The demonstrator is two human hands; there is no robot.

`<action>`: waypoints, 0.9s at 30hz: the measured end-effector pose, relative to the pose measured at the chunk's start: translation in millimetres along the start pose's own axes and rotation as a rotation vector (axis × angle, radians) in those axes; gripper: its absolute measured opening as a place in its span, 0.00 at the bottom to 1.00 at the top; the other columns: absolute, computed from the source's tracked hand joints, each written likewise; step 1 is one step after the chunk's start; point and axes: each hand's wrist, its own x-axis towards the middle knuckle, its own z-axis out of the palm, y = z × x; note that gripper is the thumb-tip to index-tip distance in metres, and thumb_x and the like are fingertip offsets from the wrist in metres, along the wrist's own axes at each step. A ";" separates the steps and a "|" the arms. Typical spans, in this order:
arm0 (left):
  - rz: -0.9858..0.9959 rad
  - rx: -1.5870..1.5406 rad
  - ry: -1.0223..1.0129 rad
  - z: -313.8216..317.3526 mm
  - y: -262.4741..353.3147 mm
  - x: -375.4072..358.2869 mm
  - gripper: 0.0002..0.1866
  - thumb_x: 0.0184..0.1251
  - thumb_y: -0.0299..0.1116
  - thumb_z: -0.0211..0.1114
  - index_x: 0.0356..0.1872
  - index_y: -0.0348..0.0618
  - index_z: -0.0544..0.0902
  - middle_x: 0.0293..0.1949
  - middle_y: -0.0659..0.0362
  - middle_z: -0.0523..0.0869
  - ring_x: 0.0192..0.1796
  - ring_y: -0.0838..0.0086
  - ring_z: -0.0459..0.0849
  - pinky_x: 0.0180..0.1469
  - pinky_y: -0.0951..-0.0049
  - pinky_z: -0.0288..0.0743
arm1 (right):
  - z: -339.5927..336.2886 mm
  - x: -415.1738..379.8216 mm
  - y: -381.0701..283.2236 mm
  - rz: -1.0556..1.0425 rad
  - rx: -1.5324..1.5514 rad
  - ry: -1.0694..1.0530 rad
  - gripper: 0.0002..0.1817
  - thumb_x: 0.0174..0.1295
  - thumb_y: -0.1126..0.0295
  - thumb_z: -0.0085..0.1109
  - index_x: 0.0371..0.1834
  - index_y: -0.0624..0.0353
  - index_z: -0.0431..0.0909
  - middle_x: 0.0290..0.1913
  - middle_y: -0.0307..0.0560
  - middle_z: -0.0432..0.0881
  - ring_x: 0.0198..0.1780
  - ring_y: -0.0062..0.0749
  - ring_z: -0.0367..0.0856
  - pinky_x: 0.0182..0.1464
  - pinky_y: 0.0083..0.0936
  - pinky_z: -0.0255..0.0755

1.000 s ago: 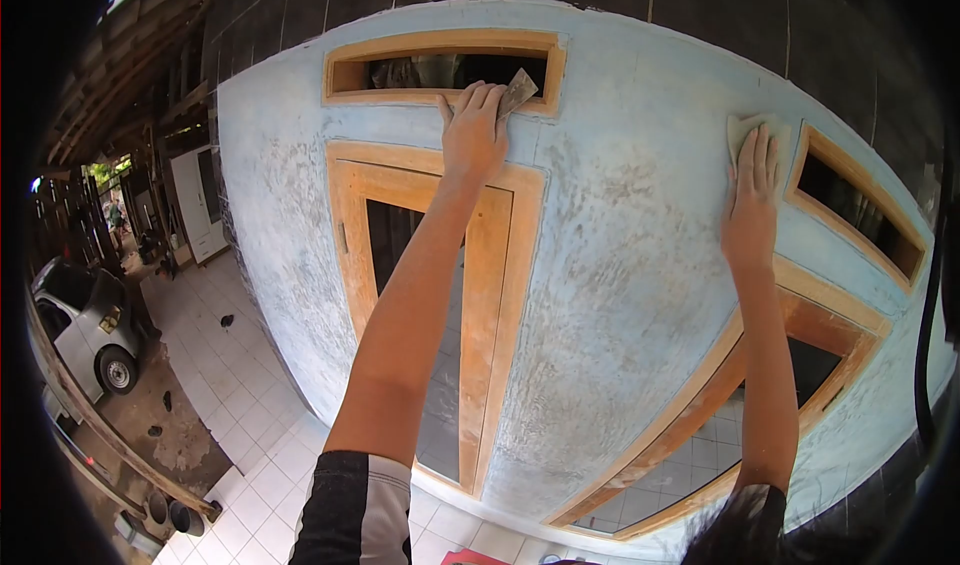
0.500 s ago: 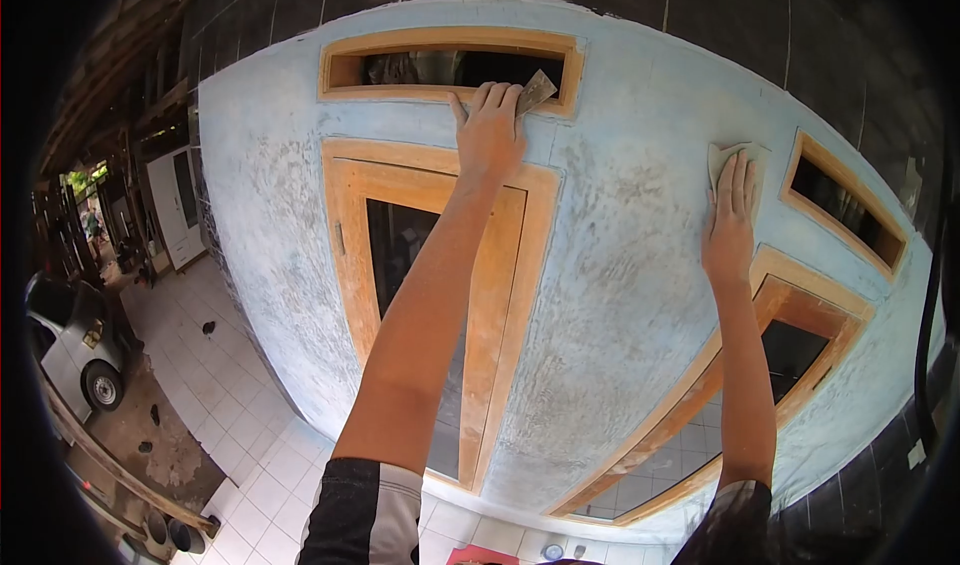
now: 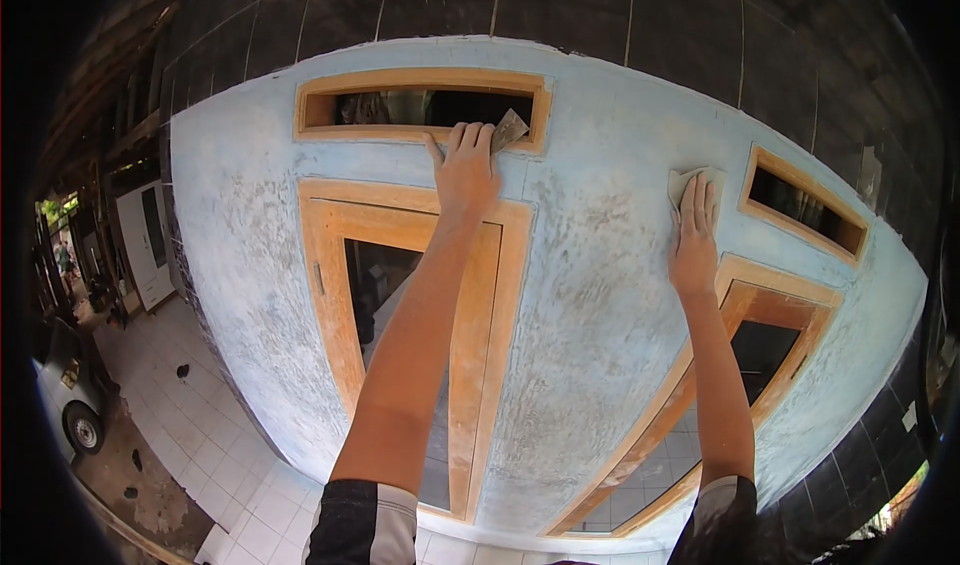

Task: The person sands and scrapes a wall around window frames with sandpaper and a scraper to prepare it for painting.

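Note:
My left hand [image 3: 467, 173] rests on the lower rail of a wooden vent frame [image 3: 385, 135] high on the wall. Its grip holds a putty knife [image 3: 511, 128], whose flat, stained blade sticks out to the right across the opening; the handle is hidden by the hand. Farther right, my right hand [image 3: 694, 233] lies with fingers stretched over a pale sheet of sandpaper [image 3: 680, 187], pressing it against the light blue wall [image 3: 590, 295]. The sheet's edges show around the fingertips. Grey, patchy marks cover the plaster between and below the hands.
Below my left arm stands a wooden window frame [image 3: 515, 295] with dark glass. A second framed window [image 3: 818, 310] and a small vent [image 3: 805, 205] are on the right. Dark tiles [image 3: 560, 5] run above. A parked vehicle [image 3: 72, 395] stands at lower left beside pale floor tiles [image 3: 190, 420].
The view has tilted, so the wall and both hands appear lower and farther left. Against the wall, both hands look nearly in the same places, still with the putty knife and sandpaper.

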 end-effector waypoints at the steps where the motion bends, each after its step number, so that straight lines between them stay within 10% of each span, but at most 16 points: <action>1: -0.002 -0.001 -0.010 -0.6 0.2 -2.5 0.22 0.69 0.31 0.65 0.64 0.50 0.78 0.62 0.64 0.79 0.73 0.65 0.71 0.79 0.27 0.46 | -2.8 11.3 7.3 -0.005 -0.005 0.003 0.32 0.78 0.72 0.50 0.83 0.64 0.55 0.84 0.58 0.56 0.84 0.59 0.52 0.81 0.46 0.57; 12: 0.002 -0.008 -0.015 0.0 -0.8 -5.1 0.21 0.70 0.30 0.63 0.64 0.51 0.79 0.62 0.65 0.80 0.73 0.67 0.72 0.79 0.26 0.47 | 6.1 -29.5 -14.4 -0.037 0.025 0.000 0.35 0.73 0.75 0.55 0.82 0.68 0.55 0.83 0.60 0.57 0.83 0.60 0.53 0.79 0.55 0.57; 19: 0.009 0.050 -0.023 1.7 -3.2 -1.7 0.22 0.70 0.31 0.62 0.66 0.52 0.78 0.64 0.66 0.80 0.73 0.68 0.72 0.79 0.27 0.49 | 1.0 76.6 36.6 0.096 -0.038 0.154 0.32 0.77 0.71 0.49 0.81 0.70 0.56 0.83 0.61 0.58 0.83 0.62 0.54 0.80 0.47 0.59; 27: 0.001 0.060 -0.031 2.6 -3.8 -2.6 0.21 0.74 0.32 0.60 0.67 0.54 0.78 0.65 0.67 0.79 0.73 0.69 0.71 0.79 0.28 0.48 | -0.2 -24.4 -2.4 -0.033 -0.015 -0.039 0.31 0.78 0.71 0.49 0.81 0.71 0.56 0.82 0.63 0.58 0.83 0.62 0.54 0.80 0.47 0.59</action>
